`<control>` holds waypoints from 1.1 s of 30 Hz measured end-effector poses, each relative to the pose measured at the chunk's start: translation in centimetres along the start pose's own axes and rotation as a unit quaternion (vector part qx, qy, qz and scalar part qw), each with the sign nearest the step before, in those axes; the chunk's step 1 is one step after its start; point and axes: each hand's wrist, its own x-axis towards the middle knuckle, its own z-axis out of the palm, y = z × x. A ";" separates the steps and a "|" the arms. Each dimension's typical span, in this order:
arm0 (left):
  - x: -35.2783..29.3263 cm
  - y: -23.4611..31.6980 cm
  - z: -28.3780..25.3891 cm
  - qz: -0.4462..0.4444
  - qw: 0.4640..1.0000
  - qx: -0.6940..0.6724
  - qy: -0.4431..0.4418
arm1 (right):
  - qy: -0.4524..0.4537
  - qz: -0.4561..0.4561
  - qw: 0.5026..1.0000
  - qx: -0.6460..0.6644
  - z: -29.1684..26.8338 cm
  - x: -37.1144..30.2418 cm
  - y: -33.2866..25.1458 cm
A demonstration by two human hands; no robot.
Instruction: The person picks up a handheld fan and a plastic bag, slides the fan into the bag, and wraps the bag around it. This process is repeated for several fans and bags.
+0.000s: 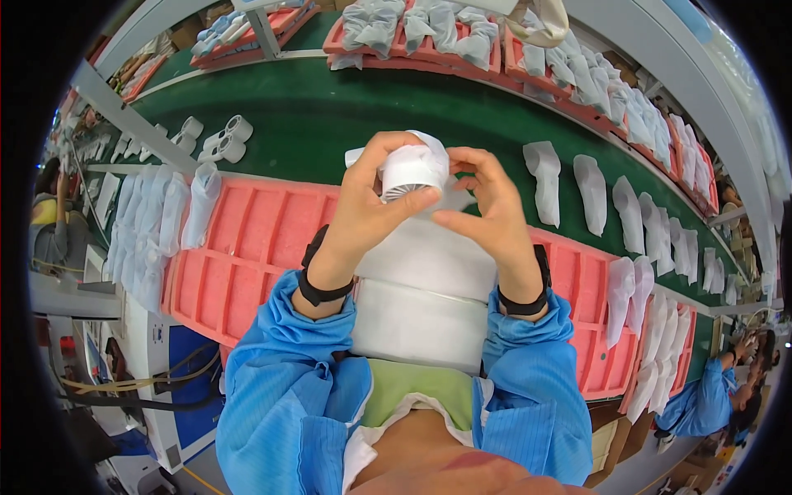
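In my left hand (375, 186) is a white appliance (410, 171) shaped like a hair dryer, its ribbed round end tilted toward me. The fingers wrap over its far side and the thumb lies across its near rim. Thin white wrapping (429, 142) covers part of its far side. My right hand (487, 198) curves beside its right side, thumb and forefinger apart; the forefinger's tip is at the wrapping's edge, and whether it touches cannot be told. Below both hands lies a stack of white sheets or sleeves (421, 322).
Pink foam trays (239, 239) flank me, with bagged pieces at left and right (619, 301). Beyond runs a green conveyor belt (305, 124) carrying unwrapped white appliances (227, 140) and a row of bagged ones (590, 194). Filled trays (412, 58) line a far shelf. A co-worker (709, 392) is at right.
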 end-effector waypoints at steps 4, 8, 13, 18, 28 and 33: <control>-0.1 -0.3 -0.3 0.071 0.991 -0.082 -0.084 | -0.110 0.012 0.986 -0.121 0.5 -0.1 1.4; 0.0 0.2 0.4 0.070 0.988 0.056 0.127 | -0.071 -0.007 0.970 -0.231 -0.3 0.1 2.4; -0.6 -0.8 1.6 0.173 0.950 0.235 0.114 | 0.062 -0.045 0.895 -0.440 0.3 -0.1 2.5; -0.9 -1.4 1.9 0.292 0.890 0.321 0.138 | 0.054 -0.071 0.877 -0.473 1.6 -0.4 1.6; -1.2 -1.2 1.8 0.277 0.871 0.361 0.187 | 0.067 -0.051 0.859 -0.506 2.4 -0.8 0.9; -1.1 -0.7 1.8 0.231 0.908 0.315 0.153 | 0.089 -0.031 0.891 -0.444 1.2 -0.5 1.1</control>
